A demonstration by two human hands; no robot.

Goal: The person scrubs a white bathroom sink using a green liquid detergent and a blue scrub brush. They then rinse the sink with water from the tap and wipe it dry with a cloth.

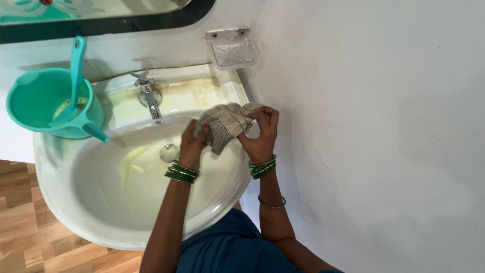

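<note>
Both hands gripped a beige checked cloth (225,125) above the white sink (65,202), the left hand (193,144) pinching its lower edge and the right hand (262,132) clutching its upper corner. Beyond the cloth, a chrome tap (149,96) stood on the sink's back rim; a teal mug (43,103) sat on its far left rim.

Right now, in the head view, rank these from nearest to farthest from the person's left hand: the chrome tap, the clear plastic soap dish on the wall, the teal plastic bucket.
1. Chrome tap: just left of and above the left hand, on the basin's back edge.
2. Clear plastic soap dish: higher up, on the white wall.
3. Teal plastic bucket: far left, on the basin rim.
</note>
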